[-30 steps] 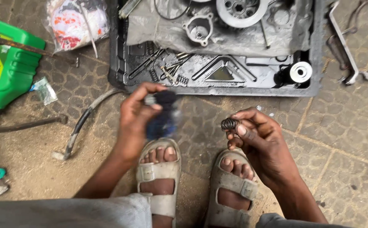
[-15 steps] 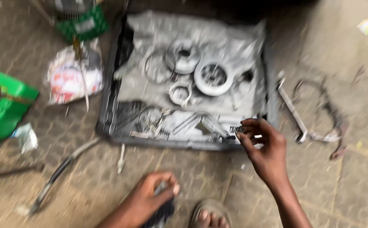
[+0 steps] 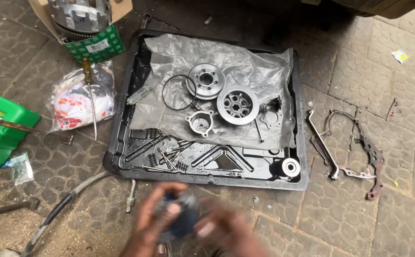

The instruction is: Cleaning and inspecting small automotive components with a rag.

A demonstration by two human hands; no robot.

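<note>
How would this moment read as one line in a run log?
hands: left hand and right hand together, blurred, on a dark blue part | black tray beyond: metal discs, bolts, springs | grip: unclear

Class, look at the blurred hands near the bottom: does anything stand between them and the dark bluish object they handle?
Nothing visible does: the left hand and right hand already close around the dark bluish object, though blur hides details.
</note>
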